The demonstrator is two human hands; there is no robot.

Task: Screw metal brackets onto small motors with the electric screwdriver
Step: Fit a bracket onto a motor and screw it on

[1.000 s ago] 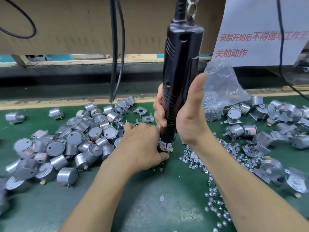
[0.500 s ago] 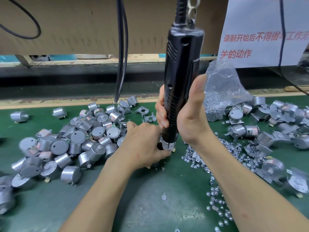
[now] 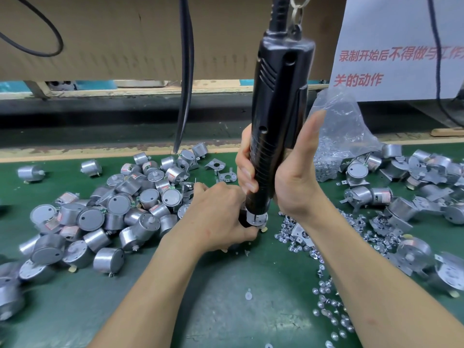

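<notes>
My right hand (image 3: 291, 179) grips the black electric screwdriver (image 3: 276, 116), which stands upright with its tip down on a small silver motor (image 3: 256, 219). My left hand (image 3: 218, 217) holds that motor on the green mat, fingers curled round it; most of the motor and its bracket are hidden under the hand. Loose brackets (image 3: 221, 172) lie just behind my left hand. Screws (image 3: 296, 237) are scattered to the right of the motor.
A pile of bare motors (image 3: 105, 217) covers the mat's left side. Motors with brackets (image 3: 414, 197) lie at the right. A clear plastic bag of screws (image 3: 336, 141) stands behind my right hand. Black cables (image 3: 185, 76) hang down at the back.
The view has shifted slightly; both hands and the screwdriver stay in place on the same motor.
</notes>
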